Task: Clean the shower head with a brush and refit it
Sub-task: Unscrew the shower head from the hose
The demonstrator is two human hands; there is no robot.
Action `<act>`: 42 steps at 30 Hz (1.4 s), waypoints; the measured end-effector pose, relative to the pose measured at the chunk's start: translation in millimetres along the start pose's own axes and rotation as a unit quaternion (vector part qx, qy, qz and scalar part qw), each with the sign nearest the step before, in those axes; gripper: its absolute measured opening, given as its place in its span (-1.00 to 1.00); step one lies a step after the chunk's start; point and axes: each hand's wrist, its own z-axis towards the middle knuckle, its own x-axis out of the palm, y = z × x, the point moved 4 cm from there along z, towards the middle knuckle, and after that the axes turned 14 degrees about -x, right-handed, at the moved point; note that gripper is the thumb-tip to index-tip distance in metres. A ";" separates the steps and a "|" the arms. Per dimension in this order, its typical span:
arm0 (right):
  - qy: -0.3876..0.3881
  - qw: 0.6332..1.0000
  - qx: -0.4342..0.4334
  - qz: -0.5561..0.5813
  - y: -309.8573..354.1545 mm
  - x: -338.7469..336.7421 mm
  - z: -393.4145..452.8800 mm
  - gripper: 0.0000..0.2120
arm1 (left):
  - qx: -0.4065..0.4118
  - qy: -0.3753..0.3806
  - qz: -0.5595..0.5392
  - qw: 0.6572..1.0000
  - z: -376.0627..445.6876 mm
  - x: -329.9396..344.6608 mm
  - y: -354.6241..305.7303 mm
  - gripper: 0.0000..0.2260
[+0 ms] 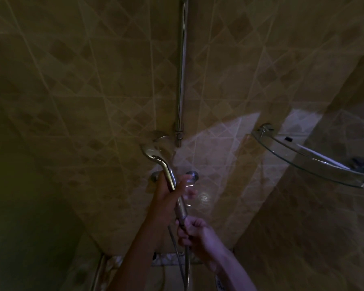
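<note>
A chrome hand-held shower head (153, 153) points up and to the left in front of the tiled wall, in dim light. My left hand (166, 194) grips its curved handle around the middle. My right hand (194, 233) is closed on the hose (180, 259) right at the nut where it meets the bottom of the handle. The hose hangs down from there between my forearms. No brush is in view.
A vertical chrome riser rail (182, 66) runs up the wall, ending at the mixer fittings (192, 176) just behind the handle. A glass corner shelf (307, 158) holding small items juts out at the right. Beige diamond-pattern tiles cover both walls.
</note>
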 end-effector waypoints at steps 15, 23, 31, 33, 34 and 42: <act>0.053 0.996 0.013 0.075 7.4 -2.2 -2.5 -0.48 | -0.029 0.062 -0.017 0.998 -10.3 -4.8 -20.0 -0.60; 0.035 0.998 -0.001 0.055 3.2 4.5 -3.5 -0.67 | 0.080 -0.108 0.150 0.979 -1.6 -9.5 -15.1 -0.57; 0.000 0.998 -0.014 0.066 7.0 -0.5 -0.1 -0.69 | -0.059 0.084 -0.097 0.990 -3.5 13.5 -7.9 -0.66; 0.009 0.997 -0.008 0.074 6.7 -0.7 1.1 -0.45 | -0.087 0.160 -0.133 0.974 -1.9 10.8 -11.7 -0.47; 0.012 0.997 -0.008 0.077 6.9 -0.7 1.3 -0.42 | -0.089 0.186 -0.131 0.970 -1.6 7.1 -12.2 -0.40; 0.008 0.996 -0.003 0.091 6.0 -0.6 4.0 -0.50 | -0.034 0.152 -0.033 0.987 -6.1 -0.6 -18.9 -0.44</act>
